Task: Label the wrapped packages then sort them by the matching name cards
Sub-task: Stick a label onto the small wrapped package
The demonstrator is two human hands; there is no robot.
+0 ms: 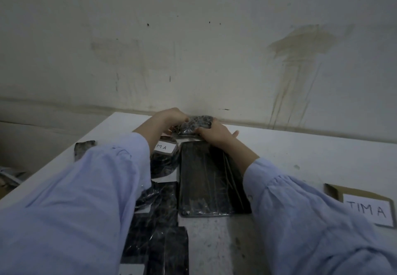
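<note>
Left hand [173, 116] and right hand [214, 135] clamp fingers on package [194, 124], frame centre; wrap likely slick, light, soft. Grip its ends.

I'm at a white table [300, 156] that stands right against a pale wall [193, 38]. The table's near part is speckled with grey grime [214, 246]. Above the table's far right stretch, the wall has a big brownish stain [300, 44] with streaks running down toward the tabletop. Above the table's far left is a fainter, squarish smudge [116, 49], and small dark specks [148, 24] dot the plaster higher up. Left of the table, a ledge [43, 111] runs along the wall. Below that lies some greyish clutter [10, 175], too dim for me to make out.
</note>
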